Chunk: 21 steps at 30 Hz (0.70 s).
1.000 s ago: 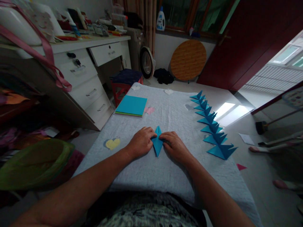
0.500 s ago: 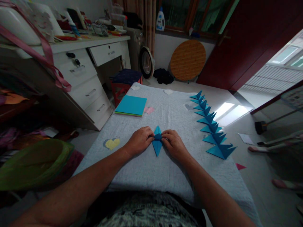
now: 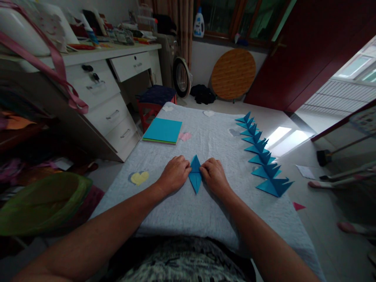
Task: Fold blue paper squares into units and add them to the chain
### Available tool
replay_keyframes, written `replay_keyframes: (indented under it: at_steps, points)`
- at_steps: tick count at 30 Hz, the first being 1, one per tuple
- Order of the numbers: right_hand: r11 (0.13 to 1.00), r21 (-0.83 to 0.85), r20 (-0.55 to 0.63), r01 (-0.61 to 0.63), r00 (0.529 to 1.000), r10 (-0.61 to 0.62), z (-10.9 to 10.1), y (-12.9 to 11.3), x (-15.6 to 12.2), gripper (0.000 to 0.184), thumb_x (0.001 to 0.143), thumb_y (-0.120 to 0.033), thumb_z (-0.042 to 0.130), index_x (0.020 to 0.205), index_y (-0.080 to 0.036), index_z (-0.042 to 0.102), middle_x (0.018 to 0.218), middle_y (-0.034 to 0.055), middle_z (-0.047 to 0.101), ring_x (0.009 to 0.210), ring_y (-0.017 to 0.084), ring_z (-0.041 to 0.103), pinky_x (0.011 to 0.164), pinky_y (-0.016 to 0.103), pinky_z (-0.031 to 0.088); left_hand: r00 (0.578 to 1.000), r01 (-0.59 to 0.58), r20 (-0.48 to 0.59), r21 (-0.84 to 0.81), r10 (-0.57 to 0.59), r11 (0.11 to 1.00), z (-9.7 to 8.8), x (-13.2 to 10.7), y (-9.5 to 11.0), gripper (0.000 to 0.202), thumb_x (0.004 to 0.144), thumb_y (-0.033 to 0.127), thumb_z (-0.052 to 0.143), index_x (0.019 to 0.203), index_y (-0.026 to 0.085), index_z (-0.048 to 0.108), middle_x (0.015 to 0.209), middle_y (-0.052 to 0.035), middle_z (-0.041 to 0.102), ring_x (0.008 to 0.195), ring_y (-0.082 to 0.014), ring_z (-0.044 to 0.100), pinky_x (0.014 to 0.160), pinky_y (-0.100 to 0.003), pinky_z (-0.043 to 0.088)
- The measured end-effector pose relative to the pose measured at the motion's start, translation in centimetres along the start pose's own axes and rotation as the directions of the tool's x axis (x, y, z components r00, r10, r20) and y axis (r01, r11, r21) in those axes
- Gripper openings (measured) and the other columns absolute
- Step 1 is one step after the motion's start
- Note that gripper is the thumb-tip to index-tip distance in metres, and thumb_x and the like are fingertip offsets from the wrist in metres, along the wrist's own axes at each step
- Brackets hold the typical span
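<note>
A blue folded paper piece [image 3: 195, 177], shaped like a narrow kite, lies on the grey cloth-covered table [image 3: 188, 211] in front of me. My left hand [image 3: 174, 173] presses on its left edge with curled fingers. On the opposite edge my right hand [image 3: 214, 175] pushes down in the same curled way. Both hands touch the paper at its middle, fingertips nearly meeting. The paper's upper and lower points stick out between them.
A row of several finished blue folded pieces [image 3: 260, 156] runs along the table's right side. A stack of coloured square paper [image 3: 163, 131] lies at the back left. A yellow heart [image 3: 140, 178] marks the cloth. A white desk with drawers [image 3: 105, 90] stands to the left.
Both hands slid in toward the paper's middle and pressed it flatter; the small raised fold seen half a second ago is now down.
</note>
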State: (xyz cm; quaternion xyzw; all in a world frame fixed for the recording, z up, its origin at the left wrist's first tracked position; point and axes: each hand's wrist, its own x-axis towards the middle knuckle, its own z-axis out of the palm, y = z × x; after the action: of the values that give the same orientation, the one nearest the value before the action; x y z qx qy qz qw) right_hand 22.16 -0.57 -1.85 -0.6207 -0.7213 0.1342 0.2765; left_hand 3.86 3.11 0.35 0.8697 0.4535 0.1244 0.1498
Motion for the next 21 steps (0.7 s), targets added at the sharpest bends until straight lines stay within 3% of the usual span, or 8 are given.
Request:
replay_keyframes:
  at_steps: [21]
  points:
    - [0.988,-0.145,-0.058,-0.061,0.997,0.053,0.5,-0.75,0.13,0.02,0.092,-0.025,0.059,0.075,-0.019,0.066,0.085,0.0085,0.063,0.084,0.025,0.051,0.08,0.038,0.039,0.999,0.036,-0.043,0.17,-0.029,0.985,0.86,0.03,0.01,0.024,0.097,0.029,0.05,0.082,0.017,0.064,0.087,-0.0077,0.06,0.091,-0.0242,0.055,0.088,-0.04,0.045]
